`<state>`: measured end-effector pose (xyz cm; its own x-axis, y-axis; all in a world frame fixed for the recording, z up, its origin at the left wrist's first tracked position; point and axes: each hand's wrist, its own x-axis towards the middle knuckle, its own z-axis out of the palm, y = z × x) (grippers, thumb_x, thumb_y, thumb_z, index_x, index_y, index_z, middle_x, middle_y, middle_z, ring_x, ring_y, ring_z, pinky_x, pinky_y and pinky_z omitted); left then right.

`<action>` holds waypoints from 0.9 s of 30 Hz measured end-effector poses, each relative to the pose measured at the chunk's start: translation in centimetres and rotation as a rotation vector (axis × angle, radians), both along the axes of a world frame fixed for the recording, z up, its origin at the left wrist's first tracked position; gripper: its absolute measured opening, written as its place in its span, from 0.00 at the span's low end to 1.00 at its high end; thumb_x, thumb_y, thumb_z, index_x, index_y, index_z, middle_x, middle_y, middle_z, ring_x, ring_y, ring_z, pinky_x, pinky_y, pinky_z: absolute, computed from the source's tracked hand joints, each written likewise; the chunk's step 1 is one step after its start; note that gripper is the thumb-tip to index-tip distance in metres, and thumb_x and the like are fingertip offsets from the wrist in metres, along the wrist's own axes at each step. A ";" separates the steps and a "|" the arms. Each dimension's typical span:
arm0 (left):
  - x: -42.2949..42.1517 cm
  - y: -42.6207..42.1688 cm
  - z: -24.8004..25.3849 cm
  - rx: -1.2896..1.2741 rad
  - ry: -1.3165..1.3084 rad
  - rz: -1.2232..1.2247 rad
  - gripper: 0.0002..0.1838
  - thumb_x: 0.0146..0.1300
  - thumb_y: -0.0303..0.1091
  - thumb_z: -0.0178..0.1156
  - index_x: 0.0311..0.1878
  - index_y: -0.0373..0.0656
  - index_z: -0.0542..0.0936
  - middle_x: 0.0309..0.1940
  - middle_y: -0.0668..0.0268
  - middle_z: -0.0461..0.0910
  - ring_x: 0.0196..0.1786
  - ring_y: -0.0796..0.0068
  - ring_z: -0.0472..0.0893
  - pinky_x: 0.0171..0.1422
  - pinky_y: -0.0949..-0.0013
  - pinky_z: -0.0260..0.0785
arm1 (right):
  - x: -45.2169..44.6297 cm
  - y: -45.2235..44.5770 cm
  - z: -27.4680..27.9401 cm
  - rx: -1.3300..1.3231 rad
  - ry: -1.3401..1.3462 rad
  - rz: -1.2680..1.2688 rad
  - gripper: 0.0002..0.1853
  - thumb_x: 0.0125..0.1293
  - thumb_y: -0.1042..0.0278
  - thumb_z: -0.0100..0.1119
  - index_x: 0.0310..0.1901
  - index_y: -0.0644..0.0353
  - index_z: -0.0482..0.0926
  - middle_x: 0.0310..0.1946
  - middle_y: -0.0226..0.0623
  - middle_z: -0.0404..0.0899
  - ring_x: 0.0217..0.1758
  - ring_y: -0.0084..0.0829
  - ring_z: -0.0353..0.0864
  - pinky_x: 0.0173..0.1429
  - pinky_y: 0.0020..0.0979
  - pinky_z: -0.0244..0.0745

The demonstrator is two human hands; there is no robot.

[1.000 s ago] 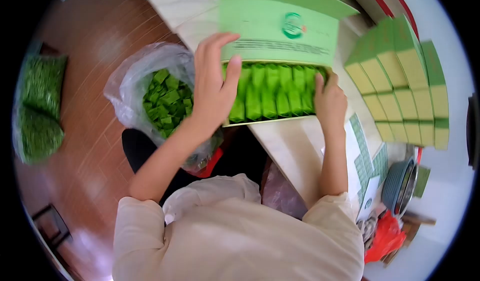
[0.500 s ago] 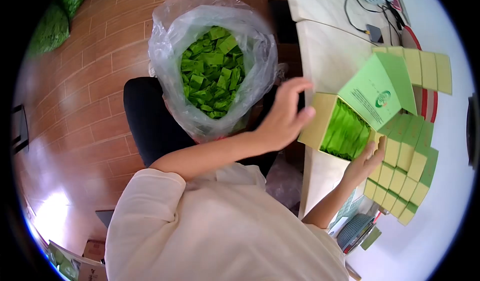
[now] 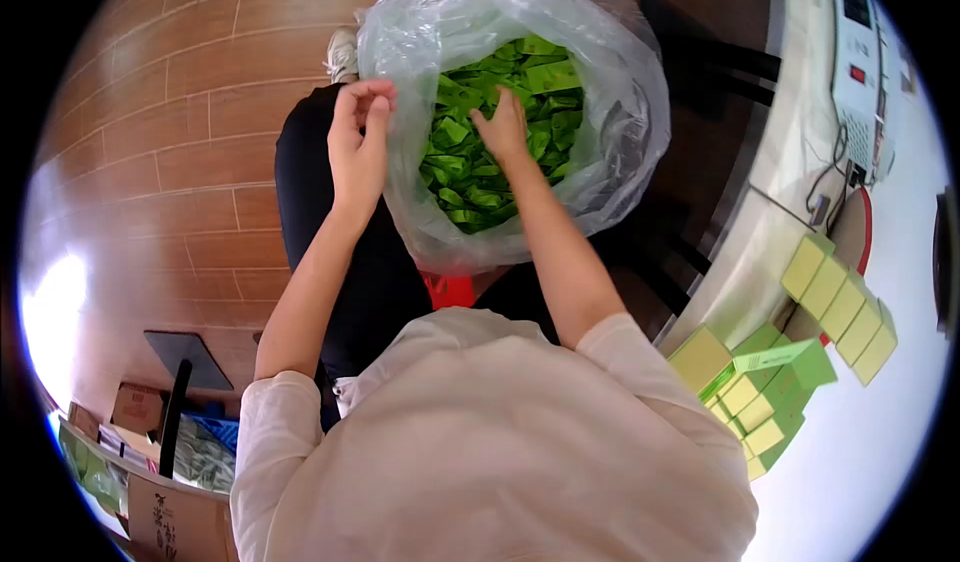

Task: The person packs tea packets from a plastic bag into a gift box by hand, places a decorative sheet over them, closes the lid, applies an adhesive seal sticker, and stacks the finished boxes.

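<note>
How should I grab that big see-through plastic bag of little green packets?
Probably grip the clear, crinkled plastic bag by opposite sides of its loose rim, coming from above: its wide mouth gapes upward and the thin edge looks easy to bunch, while the shiny green packets lie heaped inside.

Glare on floor (image 3: 185,182), fisheye-curved edges, black corners

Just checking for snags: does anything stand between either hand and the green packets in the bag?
Nothing visible blocks the right hand, which is over the green packets inside the opening. Between the left hand and them, in this view, is the left side of the plastic bag.
</note>
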<state>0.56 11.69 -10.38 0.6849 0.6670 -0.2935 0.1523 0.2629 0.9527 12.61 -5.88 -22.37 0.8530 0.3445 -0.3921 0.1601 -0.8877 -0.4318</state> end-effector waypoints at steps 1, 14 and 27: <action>-0.4 0.2 -1.5 -0.005 0.032 -0.028 0.07 0.69 0.26 0.50 0.47 0.38 0.74 0.41 0.67 0.77 0.44 0.80 0.75 0.51 0.75 0.68 | 0.9 0.5 -1.6 -0.120 0.029 0.027 0.29 0.58 0.69 0.64 0.61 0.61 0.65 0.53 0.49 0.71 0.57 0.45 0.70 0.57 0.43 0.71; 3.2 0.9 -1.4 -0.214 0.103 -0.122 0.08 0.68 0.29 0.53 0.47 0.38 0.76 0.37 0.67 0.78 0.40 0.80 0.76 0.48 0.76 0.69 | 2.1 -1.2 -5.4 -0.262 0.265 0.129 0.30 0.62 0.64 0.61 0.63 0.65 0.62 0.54 0.56 0.71 0.55 0.51 0.73 0.58 0.46 0.72; 1.3 -3.6 -3.7 -0.696 0.274 -0.296 0.35 0.69 0.57 0.48 0.67 0.37 0.61 0.61 0.53 0.69 0.62 0.62 0.72 0.64 0.61 0.64 | -1.1 -3.8 8.1 0.479 0.620 0.151 0.25 0.59 0.82 0.51 0.59 0.56 0.70 0.52 0.35 0.75 0.55 0.32 0.73 0.57 0.32 0.68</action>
<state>1.86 8.14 -14.09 0.6481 0.0708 -0.7583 0.5135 0.6947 0.5037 11.54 -9.69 -14.23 0.4587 0.6900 -0.5599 -0.1307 -0.5709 -0.8106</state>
